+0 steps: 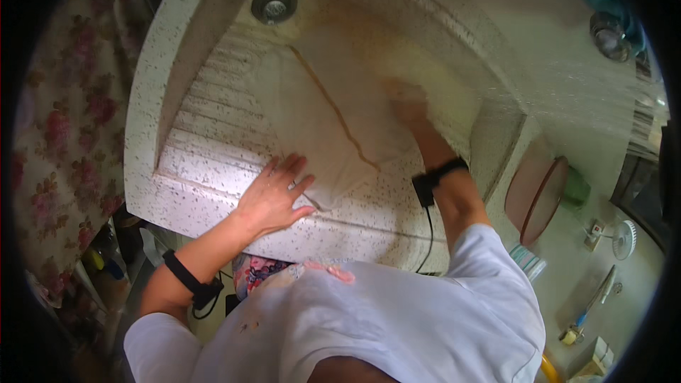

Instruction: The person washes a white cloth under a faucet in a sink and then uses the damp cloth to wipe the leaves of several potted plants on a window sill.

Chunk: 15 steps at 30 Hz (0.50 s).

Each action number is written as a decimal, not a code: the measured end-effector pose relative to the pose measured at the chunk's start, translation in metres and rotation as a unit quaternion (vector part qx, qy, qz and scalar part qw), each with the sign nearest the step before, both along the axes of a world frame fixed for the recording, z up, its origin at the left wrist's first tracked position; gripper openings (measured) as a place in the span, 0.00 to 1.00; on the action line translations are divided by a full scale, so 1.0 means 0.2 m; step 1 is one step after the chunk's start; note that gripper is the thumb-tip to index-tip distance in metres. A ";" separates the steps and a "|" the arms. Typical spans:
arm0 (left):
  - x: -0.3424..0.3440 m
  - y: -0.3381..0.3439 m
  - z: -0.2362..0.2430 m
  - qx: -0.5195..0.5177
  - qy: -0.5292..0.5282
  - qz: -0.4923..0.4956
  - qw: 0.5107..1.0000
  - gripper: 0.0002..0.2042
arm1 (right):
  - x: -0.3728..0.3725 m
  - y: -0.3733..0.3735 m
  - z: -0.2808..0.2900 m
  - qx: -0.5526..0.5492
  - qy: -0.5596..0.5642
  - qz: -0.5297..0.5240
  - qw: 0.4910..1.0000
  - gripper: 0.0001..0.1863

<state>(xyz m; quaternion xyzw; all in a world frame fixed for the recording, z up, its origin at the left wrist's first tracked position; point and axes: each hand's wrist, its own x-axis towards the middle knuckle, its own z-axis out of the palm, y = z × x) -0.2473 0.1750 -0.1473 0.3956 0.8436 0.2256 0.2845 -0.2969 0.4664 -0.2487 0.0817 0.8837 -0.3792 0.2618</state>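
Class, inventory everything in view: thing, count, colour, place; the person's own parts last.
Sink: one, speckled white, centre.
Cloth: one, whitish with brown line, in sink.
Round fittings: two, grey, sink's far end.
Flowered fabric: one, pale with red flowers, left.
Basin-like item: one, pinkish, right of sink.
Unclear item: one, green, beside that.
Fan: one, white, far right.
Brush-like tool: one, blue and yellow, lower right.
Smaller edge items: unclear, uncounted.
Bands: two, black, on forearms.
Shirt: one, white, bottom.
Left hand: one, bare, open, cloth's near edge.
Right hand: one, bare, blurred, cloth's right side.
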 end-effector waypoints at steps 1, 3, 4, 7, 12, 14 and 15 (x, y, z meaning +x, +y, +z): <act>0.00 0.00 0.00 0.031 0.033 0.024 0.999 0.28 | -0.01 0.03 -0.02 -0.130 -0.065 -0.126 0.981 0.15; 0.01 0.00 0.00 0.002 0.006 0.011 1.000 0.27 | 0.03 0.04 -0.04 -0.117 0.138 0.061 0.982 0.19; 0.01 0.00 -0.01 0.012 0.015 0.008 1.000 0.26 | 0.04 0.02 -0.04 -0.090 0.112 0.031 0.989 0.19; 0.01 0.00 -0.01 0.001 0.015 0.009 1.000 0.26 | -0.02 -0.03 -0.03 0.059 0.099 0.090 0.989 0.18; 0.02 0.00 -0.01 0.012 0.035 0.009 0.999 0.27 | -0.03 -0.13 0.00 0.076 0.101 0.115 0.985 0.19; 0.03 0.00 -0.01 0.004 0.033 0.015 0.999 0.27 | 0.04 -0.21 0.04 0.054 0.102 0.132 0.984 0.21; 0.03 0.01 0.00 0.014 0.031 0.015 0.999 0.27 | 0.04 -0.23 0.06 0.019 0.137 0.143 0.980 0.22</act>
